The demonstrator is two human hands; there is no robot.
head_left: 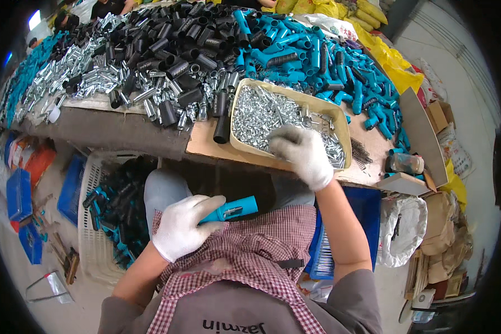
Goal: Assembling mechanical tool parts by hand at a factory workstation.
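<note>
My left hand [185, 227], in a white glove, is closed around a teal plastic tube-shaped handle [231, 210] above my lap. A slot with a dark metal piece shows on the handle's side. My right hand [303, 155], also gloved, reaches into a cream plastic tray [345, 119] at the table's front edge. Its fingers are curled down among small silvery metal parts [256, 111]. What they pinch, if anything, is hidden. Some small springs [324, 121] lie in the tray's right part.
Black tubes [195, 33], silvery metal parts [75, 72] and teal handles [317, 55] lie heaped across the table. Loose springs [362, 150] and a clear jar [407, 163] sit right of the tray. A white basket [89, 234] of teal-and-black pieces stands at my left, a blue crate [362, 209] at my right.
</note>
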